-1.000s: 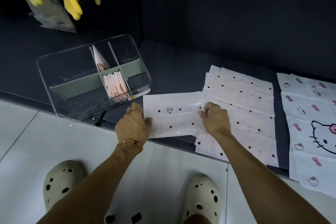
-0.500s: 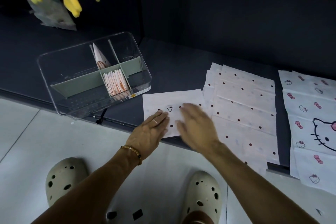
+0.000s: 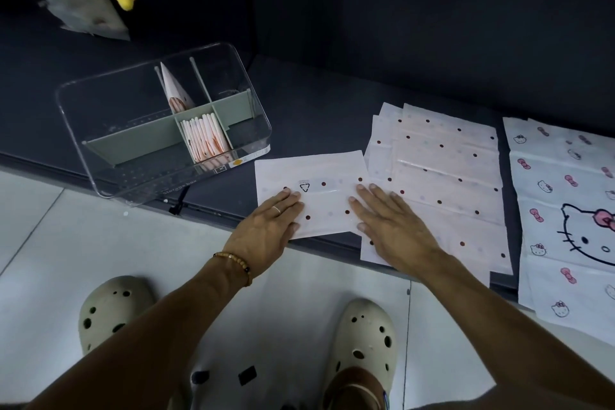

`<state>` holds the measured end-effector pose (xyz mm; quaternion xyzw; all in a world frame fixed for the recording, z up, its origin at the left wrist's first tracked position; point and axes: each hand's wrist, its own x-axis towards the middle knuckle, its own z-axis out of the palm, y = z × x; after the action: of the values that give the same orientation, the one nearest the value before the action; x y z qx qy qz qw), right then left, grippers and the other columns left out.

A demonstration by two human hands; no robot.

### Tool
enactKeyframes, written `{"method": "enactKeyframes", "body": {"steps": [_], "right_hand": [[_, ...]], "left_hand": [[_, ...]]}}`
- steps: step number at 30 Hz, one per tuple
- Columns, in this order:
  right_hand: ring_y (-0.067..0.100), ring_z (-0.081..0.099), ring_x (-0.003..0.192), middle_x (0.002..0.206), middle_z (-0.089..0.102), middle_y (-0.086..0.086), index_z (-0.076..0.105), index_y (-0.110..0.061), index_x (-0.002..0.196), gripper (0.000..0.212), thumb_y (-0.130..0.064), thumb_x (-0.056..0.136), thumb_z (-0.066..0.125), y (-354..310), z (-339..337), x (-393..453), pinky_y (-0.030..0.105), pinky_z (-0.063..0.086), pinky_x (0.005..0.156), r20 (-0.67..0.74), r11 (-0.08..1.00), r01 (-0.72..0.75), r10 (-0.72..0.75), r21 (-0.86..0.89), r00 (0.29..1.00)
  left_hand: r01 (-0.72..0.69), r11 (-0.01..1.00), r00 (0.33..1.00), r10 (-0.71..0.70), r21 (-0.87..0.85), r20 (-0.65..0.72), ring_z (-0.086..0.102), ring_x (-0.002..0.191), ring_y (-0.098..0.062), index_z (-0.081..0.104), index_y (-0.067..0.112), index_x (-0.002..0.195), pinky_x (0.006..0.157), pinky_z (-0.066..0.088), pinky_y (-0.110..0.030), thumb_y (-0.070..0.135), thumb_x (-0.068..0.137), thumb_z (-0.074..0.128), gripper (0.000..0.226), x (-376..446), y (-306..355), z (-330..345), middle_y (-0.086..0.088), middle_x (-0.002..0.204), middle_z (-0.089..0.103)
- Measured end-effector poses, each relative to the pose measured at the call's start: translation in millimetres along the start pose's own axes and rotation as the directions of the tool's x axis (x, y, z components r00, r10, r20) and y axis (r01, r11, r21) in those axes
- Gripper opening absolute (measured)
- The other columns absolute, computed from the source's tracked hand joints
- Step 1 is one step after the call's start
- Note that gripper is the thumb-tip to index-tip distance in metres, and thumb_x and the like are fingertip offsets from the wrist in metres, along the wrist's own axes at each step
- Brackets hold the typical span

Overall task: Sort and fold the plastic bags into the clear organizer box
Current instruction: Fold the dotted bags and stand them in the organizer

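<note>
Both hands flat, fingers straight, holding nothing: left hand [image 3: 266, 232] and right hand [image 3: 392, 226] press the half-folded white dotted plastic bag [image 3: 327, 173] at the dark counter [image 3: 319, 116] edge. Risks: slick film springs open on release; bag slides off the edge; the crease skews, so it won't slot into the clear organizer box [image 3: 100, 156].

My left hand [image 3: 266, 233] and right hand [image 3: 389, 223] press flat on 1 folded dotted bag [image 3: 319, 176] beside the organizer box [image 3: 133, 176].
</note>
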<state>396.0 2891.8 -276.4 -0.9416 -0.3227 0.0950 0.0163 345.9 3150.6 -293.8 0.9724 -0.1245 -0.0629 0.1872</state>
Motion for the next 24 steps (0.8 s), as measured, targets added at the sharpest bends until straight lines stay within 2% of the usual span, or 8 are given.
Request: {"method": "enactKeyframes", "body": {"steps": [3,6,8,10,13,17,21,24], "right_hand": [[0.026,0.038,0.139,0.146,0.046,0.009,0.054,-0.007,0.134,0.047,-0.022,0.09,0.062,-7,-9,0,0.042,0.029,0.113,-0.153,0.999,0.032,-0.028,0.022,0.988],[0.026,0.058,0.119,0.129,0.062,0.008,0.065,-0.009,0.121,0.047,-0.025,0.078,0.076,-21,-11,2,0.04,0.048,0.098,-0.213,0.993,0.098,-0.083,0.063,0.974],[0.027,0.063,0.106,0.116,0.067,0.006,0.068,-0.008,0.112,0.035,-0.02,0.08,0.075,-27,-12,6,0.037,0.055,0.084,-0.242,0.992,0.116,-0.102,0.044,0.965],[0.027,0.062,0.101,0.11,0.068,0.004,0.067,-0.008,0.108,0.022,-0.017,0.088,0.065,-30,-13,12,0.037,0.054,0.078,-0.247,0.995,0.101,-0.093,0.017,0.965],[0.028,0.061,0.095,0.103,0.067,0.005,0.065,-0.008,0.105,0.018,-0.016,0.091,0.059,-31,-13,16,0.037,0.053,0.074,-0.265,0.998,0.065,-0.055,0.027,0.963],[0.024,0.056,0.105,0.115,0.062,0.002,0.065,-0.014,0.11,0.031,-0.03,0.083,0.065,-28,-14,14,0.035,0.052,0.081,-0.184,0.994,0.083,-0.068,0.077,0.981],[0.03,0.058,0.098,0.111,0.063,0.006,0.066,-0.011,0.087,0.004,-0.015,0.086,0.066,-27,-13,13,0.038,0.052,0.072,-0.201,0.992,0.124,-0.116,0.025,0.973],[0.026,0.051,0.098,0.11,0.058,0.0,0.061,-0.014,0.093,0.007,-0.015,0.094,0.054,-29,-11,19,0.035,0.045,0.077,-0.187,0.994,0.075,-0.057,0.085,0.981]], "left_hand": [[0.015,1.0,1.0,-0.015,0.006,0.021,0.008,0.146,-0.01,0.03,0.019,0.147,0.112,0.005,-0.019,0.031,0.102,0.033,0.047,1,2,-2,0.004,0.157,0.02],[0.03,1.0,0.999,-0.03,-0.005,0.04,0.008,0.146,-0.01,0.029,0.021,0.147,0.117,0.013,-0.026,0.033,0.101,0.032,0.047,0,2,-5,0.005,0.157,0.019],[0.038,0.999,0.998,-0.037,-0.003,0.048,0.008,0.146,-0.01,0.03,0.022,0.147,0.118,0.018,-0.03,0.039,0.1,0.031,0.05,-1,4,-7,0.005,0.157,0.019],[0.052,0.999,0.996,-0.052,0.005,0.075,0.007,0.146,-0.01,0.029,0.022,0.147,0.118,0.019,-0.031,0.049,0.097,0.033,0.057,-1,6,-9,0.006,0.157,0.018],[0.082,0.996,0.99,-0.085,0.034,0.109,0.005,0.146,-0.01,0.025,0.023,0.149,0.116,0.014,-0.029,0.06,0.091,0.038,0.069,0,7,-8,0.008,0.158,0.013],[0.046,0.997,0.996,-0.05,0.063,0.075,0.007,0.146,-0.011,0.026,0.022,0.148,0.117,0.018,-0.03,0.052,0.096,0.033,0.06,1,6,-6,0.005,0.158,0.017],[0.05,0.997,0.995,-0.054,0.052,0.085,0.008,0.146,-0.012,0.027,0.022,0.148,0.117,0.02,-0.031,0.055,0.094,0.036,0.064,0,6,-5,0.005,0.157,0.017],[0.077,0.996,0.99,-0.081,0.044,0.113,0.007,0.146,-0.012,0.025,0.024,0.149,0.116,0.018,-0.031,0.058,0.091,0.043,0.069,2,7,-5,0.007,0.158,0.015]]}}
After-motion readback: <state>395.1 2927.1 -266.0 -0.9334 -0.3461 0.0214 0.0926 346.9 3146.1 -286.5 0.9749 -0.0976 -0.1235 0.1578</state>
